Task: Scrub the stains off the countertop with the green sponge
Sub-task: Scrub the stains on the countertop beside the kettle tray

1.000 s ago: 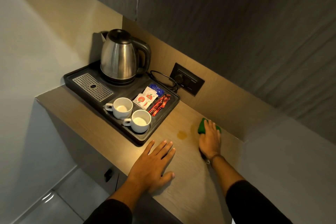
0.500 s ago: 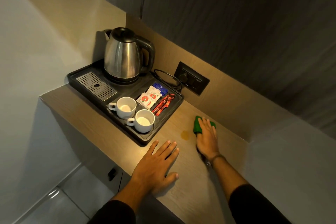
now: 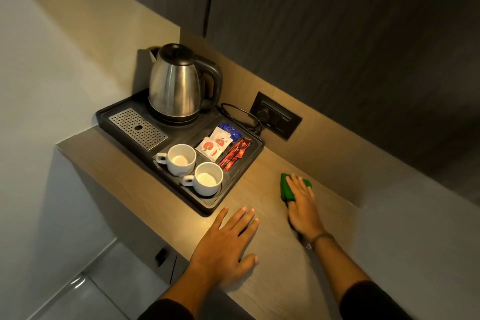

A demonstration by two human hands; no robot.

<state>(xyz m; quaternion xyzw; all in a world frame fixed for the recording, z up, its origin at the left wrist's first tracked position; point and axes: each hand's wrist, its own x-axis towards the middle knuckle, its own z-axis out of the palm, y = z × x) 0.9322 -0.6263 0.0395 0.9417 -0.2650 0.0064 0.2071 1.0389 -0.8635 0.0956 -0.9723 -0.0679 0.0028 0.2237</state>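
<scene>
One green sponge (image 3: pixel 286 188) lies flat on the wooden countertop (image 3: pixel 272 267), pinned under the fingers of the right hand (image 3: pixel 302 206). Its long axis runs from the near left toward the far right, following the line of the fingers; the left end protrudes beyond the index finger, and a small green corner shows past the fingertips. The right hand is laid palm-down with fingers extended and close together, pressing the sponge against the surface rather than pinching it. The left hand (image 3: pixel 228 244) rests flat on the countertop to the near left of the right hand, fingers spread, holding nothing. A band (image 3: pixel 320 238) circles the right wrist.

Beyond the left hand stands one black tray (image 3: pixel 205 205). It carries one steel kettle (image 3: pixel 176 86), one perforated drip grate (image 3: pixel 137 128), two white cups (image 3: pixel 181 160) (image 3: pixel 207 179) and several sachets (image 3: pixel 220 147) whose number cannot be told exactly. One wall socket (image 3: pixel 276 118) sits on the backsplash beyond the right hand, with a black cord (image 3: pixel 240 115) running from it toward the kettle.

Compared with half a second ago, the sponge and right hand occupy the spot where a yellowish stain lay just left of them; no stain is visible on the countertop beside the sponge. The left hand's pose and placement are unchanged.
</scene>
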